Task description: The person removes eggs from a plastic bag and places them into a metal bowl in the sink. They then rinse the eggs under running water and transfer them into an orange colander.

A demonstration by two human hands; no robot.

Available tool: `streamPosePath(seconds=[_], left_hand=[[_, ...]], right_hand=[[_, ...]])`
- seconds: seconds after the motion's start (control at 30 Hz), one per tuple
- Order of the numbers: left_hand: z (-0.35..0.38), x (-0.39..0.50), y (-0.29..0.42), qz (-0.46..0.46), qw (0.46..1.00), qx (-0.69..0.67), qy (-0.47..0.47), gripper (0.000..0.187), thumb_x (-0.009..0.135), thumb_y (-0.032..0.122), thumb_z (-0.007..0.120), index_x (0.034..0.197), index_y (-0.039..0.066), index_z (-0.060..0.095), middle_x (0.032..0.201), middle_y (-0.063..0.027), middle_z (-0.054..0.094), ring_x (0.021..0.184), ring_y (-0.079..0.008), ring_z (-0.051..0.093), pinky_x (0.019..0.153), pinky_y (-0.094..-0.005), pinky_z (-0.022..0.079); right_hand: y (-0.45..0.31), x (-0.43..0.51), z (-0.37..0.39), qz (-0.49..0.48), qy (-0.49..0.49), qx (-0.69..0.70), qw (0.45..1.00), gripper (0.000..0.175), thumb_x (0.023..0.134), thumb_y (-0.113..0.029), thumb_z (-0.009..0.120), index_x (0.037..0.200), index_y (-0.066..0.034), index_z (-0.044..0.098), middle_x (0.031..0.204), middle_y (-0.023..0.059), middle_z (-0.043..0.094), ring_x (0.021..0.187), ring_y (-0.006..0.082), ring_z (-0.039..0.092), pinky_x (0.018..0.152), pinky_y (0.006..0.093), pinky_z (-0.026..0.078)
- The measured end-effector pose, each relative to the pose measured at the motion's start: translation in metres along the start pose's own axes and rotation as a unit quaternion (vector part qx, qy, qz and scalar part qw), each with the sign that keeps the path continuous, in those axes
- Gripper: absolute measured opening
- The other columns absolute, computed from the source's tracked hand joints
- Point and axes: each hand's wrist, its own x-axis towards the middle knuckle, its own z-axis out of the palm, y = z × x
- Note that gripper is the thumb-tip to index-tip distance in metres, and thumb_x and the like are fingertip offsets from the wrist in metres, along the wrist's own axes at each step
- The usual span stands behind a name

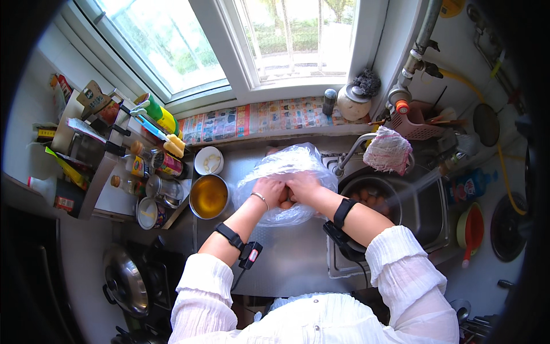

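Note:
A clear plastic bag (296,161) holding several brown eggs (286,204) sits on the steel counter (275,258) in front of me. My left hand (270,191) reaches into its opening from the left, fingers curled beside the eggs. From the right comes my right hand (304,187), partly blurred and close against the left one. Eggs and plastic hide the fingertips of both hands, so whether either grips an egg cannot be seen. In the sink (434,223) on the right, a metal pot (397,189) contains several more brown eggs.
A metal bowl of amber liquid (209,196) stands left of the bag, with a small white bowl (209,160) behind it. Jars (165,187) and a spice rack (96,185) line the left. A faucet (354,148) with a cloth (388,150) overhangs the sink.

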Motion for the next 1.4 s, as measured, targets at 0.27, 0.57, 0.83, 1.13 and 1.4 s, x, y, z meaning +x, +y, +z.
streamPosePath(seconds=[0.27, 0.57, 0.83, 1.13, 1.4], left_hand=[[0.001, -0.013, -0.012, 0.004, 0.987, -0.145, 0.063, 0.021, 0.079, 0.022, 0.057, 0.093, 0.009, 0.066, 0.1, -0.009, 0.066, 0.098, -0.0234, 0.059, 0.085, -0.0342, 0.046], [-0.021, -0.004, 0.007, -0.121, 0.953, -0.277, -0.002, 0.022, 0.076, 0.019, 0.062, 0.095, 0.009, 0.065, 0.097, -0.0092, 0.065, 0.093, -0.0239, 0.058, 0.084, -0.0339, 0.045], [-0.012, -0.015, -0.021, -0.026, 0.981, -0.156, -0.115, 0.024, 0.073, 0.017, 0.065, 0.096, 0.008, 0.064, 0.095, -0.0094, 0.065, 0.089, -0.0243, 0.058, 0.083, -0.0337, 0.045], [-0.054, -0.028, 0.002, 0.056, 0.984, -0.165, -0.042, 0.028, 0.073, 0.018, 0.069, 0.099, 0.01, 0.064, 0.088, -0.0086, 0.066, 0.085, -0.0259, 0.059, 0.078, -0.0359, 0.046], [-0.029, -0.039, -0.014, -0.102, 0.939, -0.309, -0.109, 0.038, 0.069, 0.019, 0.072, 0.105, 0.012, 0.063, 0.099, -0.0109, 0.066, 0.094, -0.0289, 0.059, 0.082, -0.0351, 0.046]], right_hand=[[0.003, 0.008, 0.011, 0.217, -0.104, 0.461, 0.854, 0.044, 0.065, -0.022, 0.076, 0.106, -0.0092, 0.065, 0.096, 0.0138, 0.067, 0.094, 0.0314, 0.062, 0.083, 0.0406, 0.049], [-0.017, 0.033, 0.025, 0.272, -0.027, 0.373, 0.887, 0.041, 0.084, -0.028, 0.056, 0.122, -0.0106, 0.057, 0.124, 0.0126, 0.057, 0.113, 0.0289, 0.054, 0.094, 0.0365, 0.043], [-0.04, 0.008, -0.029, 0.241, -0.033, 0.468, 0.85, 0.038, 0.092, -0.027, 0.045, 0.122, -0.0063, 0.056, 0.12, 0.0155, 0.059, 0.105, 0.0278, 0.057, 0.088, 0.0344, 0.045], [-0.02, 0.019, 0.008, 0.115, -0.152, 0.323, 0.927, 0.029, 0.09, -0.028, 0.05, 0.095, -0.0049, 0.066, 0.076, 0.0088, 0.066, 0.064, 0.0177, 0.06, 0.061, 0.0308, 0.048], [-0.036, 0.015, 0.004, 0.208, -0.085, 0.507, 0.832, 0.024, 0.089, -0.024, 0.052, 0.085, -0.0033, 0.065, 0.071, 0.0052, 0.064, 0.06, 0.0133, 0.057, 0.059, 0.0291, 0.047]])
